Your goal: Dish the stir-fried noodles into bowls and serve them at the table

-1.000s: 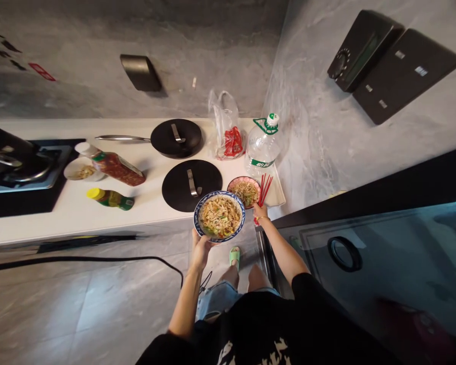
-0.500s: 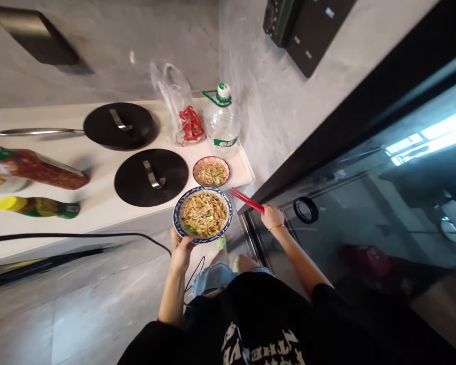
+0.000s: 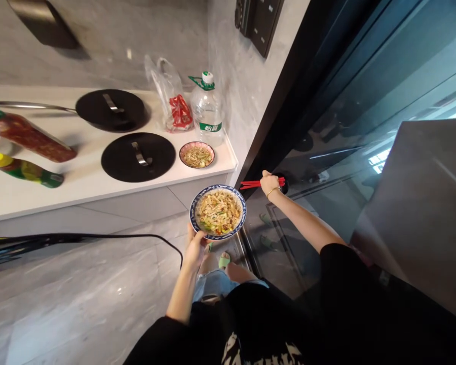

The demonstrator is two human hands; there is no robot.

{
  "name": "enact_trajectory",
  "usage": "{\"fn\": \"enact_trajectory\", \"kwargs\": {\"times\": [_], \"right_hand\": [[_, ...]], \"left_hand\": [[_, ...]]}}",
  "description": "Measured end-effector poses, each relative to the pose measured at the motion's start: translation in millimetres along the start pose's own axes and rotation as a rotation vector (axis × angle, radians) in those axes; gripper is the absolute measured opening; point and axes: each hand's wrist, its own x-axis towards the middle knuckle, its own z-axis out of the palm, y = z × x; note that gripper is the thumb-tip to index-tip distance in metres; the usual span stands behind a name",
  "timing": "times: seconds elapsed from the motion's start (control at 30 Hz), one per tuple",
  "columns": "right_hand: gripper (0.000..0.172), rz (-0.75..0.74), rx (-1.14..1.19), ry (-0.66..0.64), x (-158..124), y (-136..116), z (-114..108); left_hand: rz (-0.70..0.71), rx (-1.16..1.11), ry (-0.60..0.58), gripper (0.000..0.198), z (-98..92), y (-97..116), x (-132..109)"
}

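My left hand [image 3: 196,247] grips the near rim of a blue-rimmed bowl of noodles [image 3: 218,211], held level over the floor beside the counter. My right hand [image 3: 269,183] is closed on a pair of red chopsticks [image 3: 253,184] and reaches against the round pull [image 3: 283,183] of a dark glass sliding door. A smaller pink bowl of noodles [image 3: 197,154] stays on the white counter [image 3: 83,178] near its right end.
Two black pan lids [image 3: 138,157], a water jug [image 3: 207,108], a plastic bag [image 3: 173,99] and sauce bottles [image 3: 25,138] crowd the counter. A black cable [image 3: 110,237] trails along the tiled floor. The glass door [image 3: 345,126] fills the right side.
I turned right, away from the counter. My right hand lifted the red chopsticks off the counter and moved to the door's pull. The blue bowl came away from the counter edge.
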Motion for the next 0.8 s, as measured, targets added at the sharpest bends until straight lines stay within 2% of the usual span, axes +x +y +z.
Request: {"fn": "enact_trajectory", "kwargs": {"times": [0.13, 0.3, 0.5, 0.67, 0.8], "right_hand": [[0.039, 0.016, -0.067, 0.025, 3, 1, 8], [0.042, 0.009, -0.131, 0.032, -4, 0, 12], [0.041, 0.025, -0.133, 0.037, -27, 3, 17], [0.037, 0.134, 0.027, -0.049, -48, 0, 13], [0.037, 0.193, 0.109, -0.136, -66, 2, 4]], "left_hand": [[0.003, 0.034, -0.007, 0.046, -5.7, -4, -11], [0.047, 0.058, -0.026, 0.043, -10.4, -5, -9], [0.044, 0.039, -0.057, 0.045, 1.5, -5, -10], [0.026, 0.028, -0.066, 0.046, 11.7, -1, -19], [0.030, -0.002, -0.047, 0.046, 11.3, 7, -21]]}}
